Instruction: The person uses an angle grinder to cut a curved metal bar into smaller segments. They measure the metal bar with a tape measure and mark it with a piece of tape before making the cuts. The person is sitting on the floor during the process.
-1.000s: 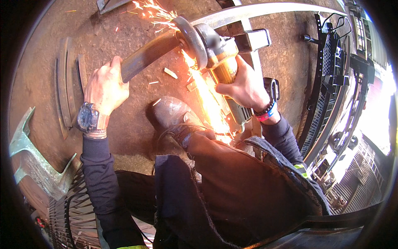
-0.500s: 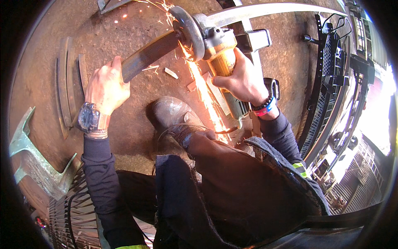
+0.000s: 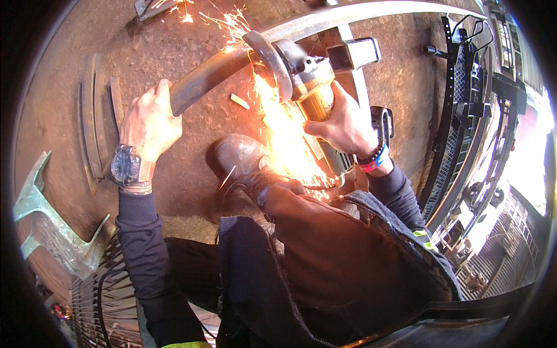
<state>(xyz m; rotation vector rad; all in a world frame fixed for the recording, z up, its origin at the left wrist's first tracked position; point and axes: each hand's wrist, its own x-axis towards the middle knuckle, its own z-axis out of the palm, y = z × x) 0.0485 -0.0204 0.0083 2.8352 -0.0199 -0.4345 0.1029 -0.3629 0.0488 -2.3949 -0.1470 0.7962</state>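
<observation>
My right hand (image 3: pixel 343 123) is wrapped round the yellow body of an angle grinder (image 3: pixel 317 95). Its guarded wheel meets a long curved metal bar (image 3: pixel 212 78), and bright sparks (image 3: pixel 284 133) pour down past my boot, with more flying off above. At the bar's near left end my left hand (image 3: pixel 149 120) grips the metal, fingers closed over it. To the right the bar lies across a steel support (image 3: pixel 354 55). The contact point between wheel and bar is partly hidden by the guard.
Several curved strips (image 3: pixel 91 116) lie on the floor at left, with a greenish steel beam piece (image 3: pixel 61 232) below them. My boot (image 3: pixel 241 153) stands beneath the grinder. A small offcut (image 3: pixel 239 101) lies on the floor. Black metal frames (image 3: pixel 449 133) line the right side.
The grinder has shifted slightly right and down along the bar. The spark stream has grown much wider and brighter. My left hand has stayed almost still on the bar's end.
</observation>
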